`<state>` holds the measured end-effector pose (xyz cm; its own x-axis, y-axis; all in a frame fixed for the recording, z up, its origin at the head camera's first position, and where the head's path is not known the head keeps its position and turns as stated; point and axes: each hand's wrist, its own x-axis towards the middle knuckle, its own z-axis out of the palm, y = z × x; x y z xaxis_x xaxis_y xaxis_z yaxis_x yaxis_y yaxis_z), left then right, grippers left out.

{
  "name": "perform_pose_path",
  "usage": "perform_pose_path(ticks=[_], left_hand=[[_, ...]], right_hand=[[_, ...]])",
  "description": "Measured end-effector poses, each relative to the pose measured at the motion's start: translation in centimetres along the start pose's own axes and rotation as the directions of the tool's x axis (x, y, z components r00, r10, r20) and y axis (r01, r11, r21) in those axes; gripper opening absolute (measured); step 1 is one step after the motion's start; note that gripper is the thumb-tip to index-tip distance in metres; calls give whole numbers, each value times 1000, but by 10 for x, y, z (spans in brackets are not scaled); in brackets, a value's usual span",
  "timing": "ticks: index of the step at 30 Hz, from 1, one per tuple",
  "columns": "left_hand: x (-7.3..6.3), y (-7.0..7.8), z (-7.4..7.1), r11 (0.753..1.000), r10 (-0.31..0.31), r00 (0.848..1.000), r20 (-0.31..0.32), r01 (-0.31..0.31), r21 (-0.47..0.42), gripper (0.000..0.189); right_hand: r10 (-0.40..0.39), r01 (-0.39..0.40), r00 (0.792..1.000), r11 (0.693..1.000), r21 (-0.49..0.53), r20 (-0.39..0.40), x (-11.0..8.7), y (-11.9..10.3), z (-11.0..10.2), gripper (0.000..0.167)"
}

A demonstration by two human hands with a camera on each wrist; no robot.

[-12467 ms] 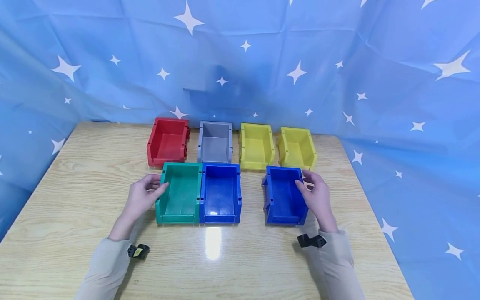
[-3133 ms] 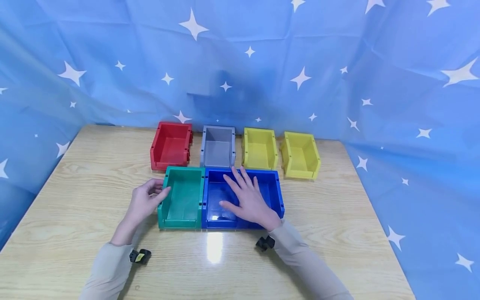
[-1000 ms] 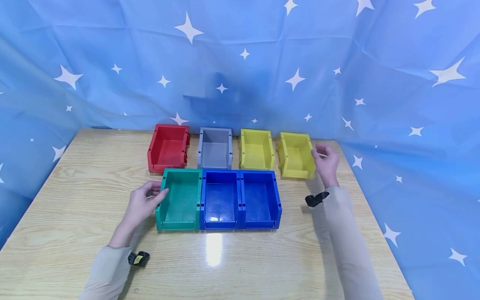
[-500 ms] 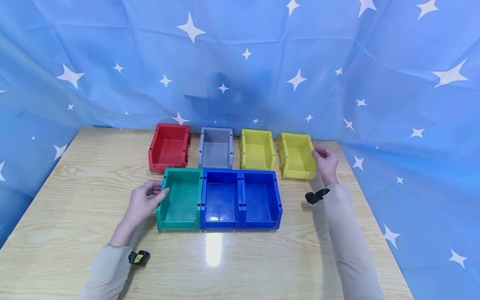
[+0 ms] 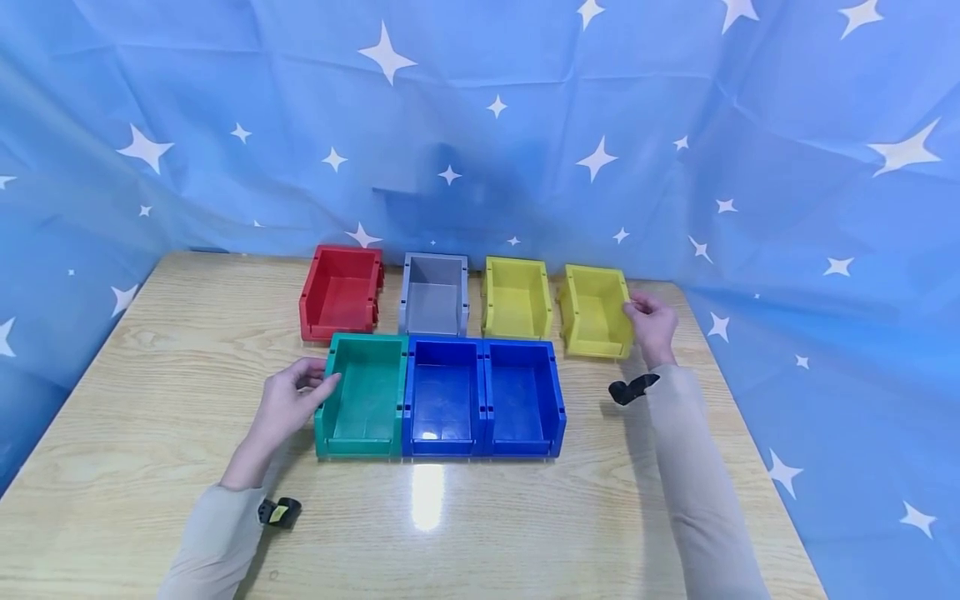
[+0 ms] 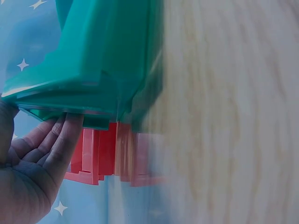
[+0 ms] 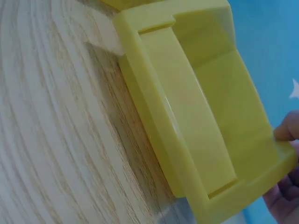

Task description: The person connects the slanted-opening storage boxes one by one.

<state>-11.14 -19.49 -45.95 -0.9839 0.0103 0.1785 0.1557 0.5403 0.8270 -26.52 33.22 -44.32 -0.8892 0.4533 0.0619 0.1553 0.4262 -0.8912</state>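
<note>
My left hand (image 5: 288, 398) grips the left wall of a green plastic storage bin (image 5: 367, 392), thumb over the rim and fingers along the outside. In the left wrist view those fingers (image 6: 58, 140) reach under the bin's edge. Against the green bin's right side stands a blue bin (image 5: 442, 396), and a second blue bin (image 5: 519, 396) sits flush beside it, making a front row. At the back right, my right hand (image 5: 651, 325) pinches the right wall of a yellow bin (image 5: 597, 315); in the right wrist view its thumb (image 7: 288, 127) lies over the rim.
Behind the front row stand a red bin (image 5: 341, 296), a grey bin (image 5: 435, 296) and another yellow bin (image 5: 517, 298), with gaps between them. All rest on a wooden table (image 5: 510, 533). A blue star-patterned cloth (image 5: 525, 125) hangs along the back and sides.
The right blue bin has moved left against the other blue bin. My right hand has left it, passed over the blue bins, and now pinches the right yellow bin. The left hand stays put.
</note>
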Motion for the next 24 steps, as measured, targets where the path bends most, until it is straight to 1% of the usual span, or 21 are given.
perform_pose_path(ticks=[5,8,13,17,24], left_hand=[[0,1,1,1000,-8,1000,0,8,-10,29],[0,2,0,1000,-12,1000,0,12,-17,29],[0,4,0,1000,-6,1000,-3,5,-28,29],[0,4,0,1000,-10,1000,-1,10,-23,29],[-1,4,0,1000,-11,1000,-6,11,-22,28]], right_hand=[[20,-20,999,1000,4,-26,-1,1,-2,33],[39,-37,998,999,30,-56,-3,1,-4,33],[57,-44,993,992,119,-108,-9,-2,-10,32],[69,-49,990,986,160,-124,-16,-6,-18,32],[21,1,990,988,156,-142,-31,-18,-33,32]])
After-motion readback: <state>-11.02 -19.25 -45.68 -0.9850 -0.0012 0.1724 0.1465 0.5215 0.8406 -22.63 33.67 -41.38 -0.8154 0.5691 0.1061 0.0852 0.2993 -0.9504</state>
